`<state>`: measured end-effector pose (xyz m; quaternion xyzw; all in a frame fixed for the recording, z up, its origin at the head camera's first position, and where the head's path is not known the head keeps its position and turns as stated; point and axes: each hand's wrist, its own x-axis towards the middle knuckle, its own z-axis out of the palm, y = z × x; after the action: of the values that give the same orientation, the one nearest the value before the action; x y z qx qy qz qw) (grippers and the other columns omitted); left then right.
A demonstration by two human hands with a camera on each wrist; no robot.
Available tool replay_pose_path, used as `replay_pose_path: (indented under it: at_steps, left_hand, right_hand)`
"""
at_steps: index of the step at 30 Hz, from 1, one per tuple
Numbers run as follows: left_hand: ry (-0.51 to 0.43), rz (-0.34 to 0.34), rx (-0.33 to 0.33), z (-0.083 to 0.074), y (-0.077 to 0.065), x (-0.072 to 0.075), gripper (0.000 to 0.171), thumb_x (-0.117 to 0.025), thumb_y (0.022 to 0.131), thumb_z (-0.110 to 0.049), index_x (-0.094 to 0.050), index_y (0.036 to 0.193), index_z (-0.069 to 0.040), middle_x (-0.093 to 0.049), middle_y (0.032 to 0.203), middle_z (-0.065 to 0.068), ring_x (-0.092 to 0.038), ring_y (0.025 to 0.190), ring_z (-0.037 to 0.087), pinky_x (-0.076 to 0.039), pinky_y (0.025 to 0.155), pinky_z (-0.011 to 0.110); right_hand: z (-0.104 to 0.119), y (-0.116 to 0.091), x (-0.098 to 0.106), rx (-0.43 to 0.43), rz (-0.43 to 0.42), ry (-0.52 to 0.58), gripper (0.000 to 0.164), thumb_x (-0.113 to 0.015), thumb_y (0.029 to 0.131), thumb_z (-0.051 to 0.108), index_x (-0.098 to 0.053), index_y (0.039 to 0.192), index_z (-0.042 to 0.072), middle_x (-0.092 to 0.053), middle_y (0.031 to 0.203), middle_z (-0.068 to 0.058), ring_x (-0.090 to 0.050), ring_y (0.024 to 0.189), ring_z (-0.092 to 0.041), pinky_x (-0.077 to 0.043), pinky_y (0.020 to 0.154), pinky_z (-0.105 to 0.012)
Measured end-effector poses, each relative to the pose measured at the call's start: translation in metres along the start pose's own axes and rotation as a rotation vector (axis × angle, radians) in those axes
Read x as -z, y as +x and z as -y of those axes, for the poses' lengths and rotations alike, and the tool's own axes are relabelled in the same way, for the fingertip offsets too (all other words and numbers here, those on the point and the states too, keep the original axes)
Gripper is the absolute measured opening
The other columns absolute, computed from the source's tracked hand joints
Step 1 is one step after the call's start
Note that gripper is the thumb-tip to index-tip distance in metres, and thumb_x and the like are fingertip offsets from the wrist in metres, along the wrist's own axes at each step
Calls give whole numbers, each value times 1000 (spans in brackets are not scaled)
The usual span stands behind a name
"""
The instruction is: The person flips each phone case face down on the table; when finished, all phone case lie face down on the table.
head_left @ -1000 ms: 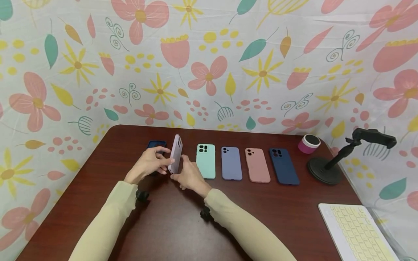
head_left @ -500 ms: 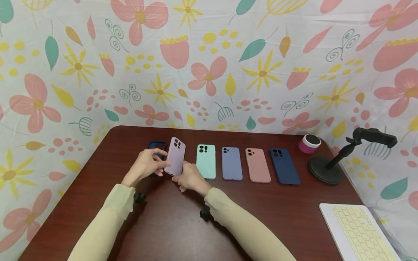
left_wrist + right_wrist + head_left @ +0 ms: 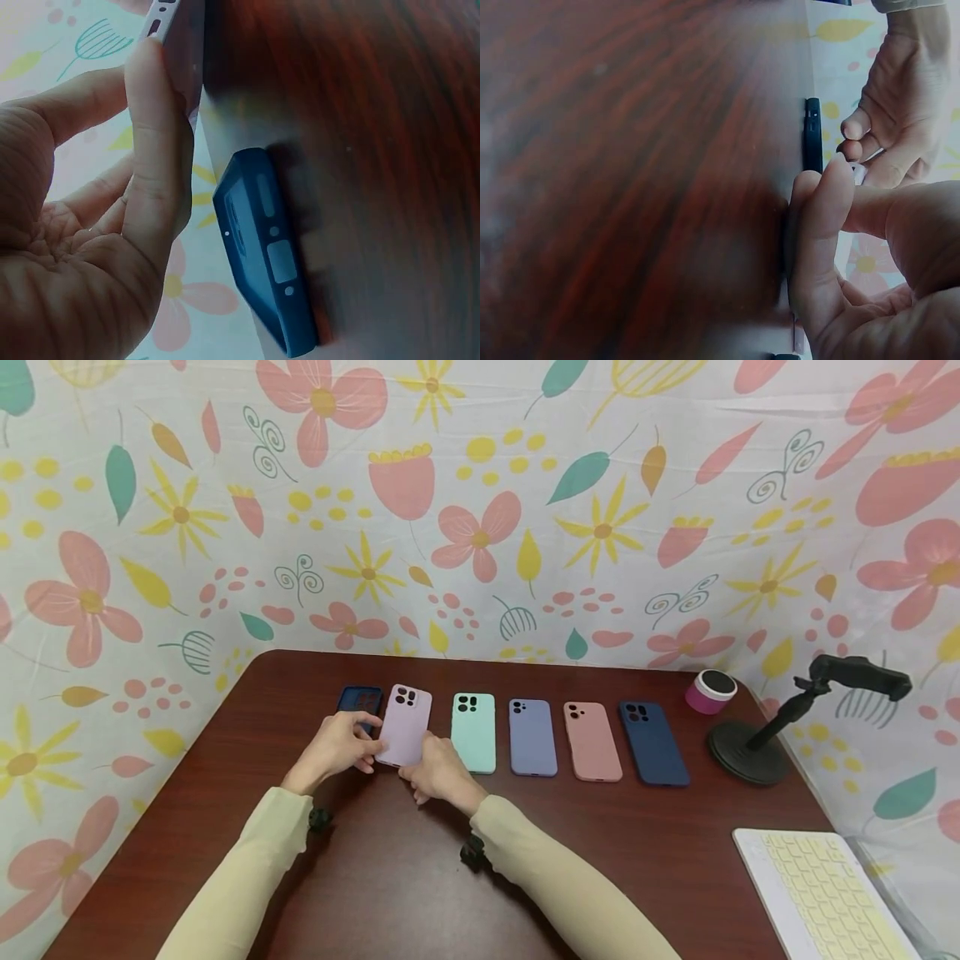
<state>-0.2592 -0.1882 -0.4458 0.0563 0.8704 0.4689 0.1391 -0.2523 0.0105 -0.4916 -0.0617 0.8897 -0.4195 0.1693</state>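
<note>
A lilac phone case [image 3: 405, 727] with camera cutouts at its top lies nearly flat, back side up, between both hands. My left hand [image 3: 341, 745] pinches its left edge; in the left wrist view the thumb lies along the side of the case. At the lower right corner, my right hand [image 3: 441, 770] grips the case between thumb and fingers, which hide that corner. Just left of it lies a dark blue phone case [image 3: 365, 700], hollow side up in the left wrist view and partly covered by my left hand in the head view.
Right of the hands stand a mint case [image 3: 473, 733], a periwinkle case [image 3: 532, 737], a pink case [image 3: 592, 741] and a navy case [image 3: 653, 743] in a row. Farther right are a pink-and-white jar [image 3: 711, 692], a black stand [image 3: 750, 752] and a white keyboard [image 3: 821, 889].
The lilac case has tipped from standing on edge to nearly flat, its back now facing up. The left hand moved slightly left and down with it; the right hand stayed almost in place.
</note>
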Motion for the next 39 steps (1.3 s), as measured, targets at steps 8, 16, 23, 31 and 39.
replay_pose_path:
  at_steps: [8,16,23,31,39]
  left_hand:
    - [55,-4,10,2,3,-7,50,-78,99,-9,-62,143,8,-77,87,17,-73,59,14,-68,63,36]
    - [119,2,7,1,3,-12,50,-78,99,-9,-62,143,10,-78,85,17,-74,58,14,-67,61,34]
    - [179,9,-10,-2,3,-17,50,-77,99,-9,-62,142,12,-79,85,17,-74,58,15,-66,60,33]
    - [241,-1,-8,0,5,-21,50,-78,99,-10,-63,141,13,-79,81,14,-73,55,13,-65,59,31]
    - [287,-25,10,-1,5,-22,51,-79,99,-13,-64,141,12,-80,81,11,-73,54,12,-66,62,31]
  right_hand:
    - [-10,8,-5,-4,-7,-23,50,-83,97,16,-56,133,-6,-72,63,-7,-68,40,-14,-60,46,-30]
    - [-11,7,-6,-21,-19,-47,44,-81,99,15,-57,130,-4,-72,63,-8,-69,41,-13,-60,47,-28]
    - [-12,6,-7,-11,-26,-68,43,-81,99,14,-56,128,-5,-71,60,-5,-68,40,-11,-59,46,-27]
    - [-14,8,-8,-7,-28,-90,51,-79,99,13,-54,138,-10,-69,62,-6,-68,41,-11,-59,47,-25]
    - [-14,7,-9,-31,-43,-115,72,-81,99,21,-44,151,-13,-70,59,-4,-68,40,-11,-58,48,-25]
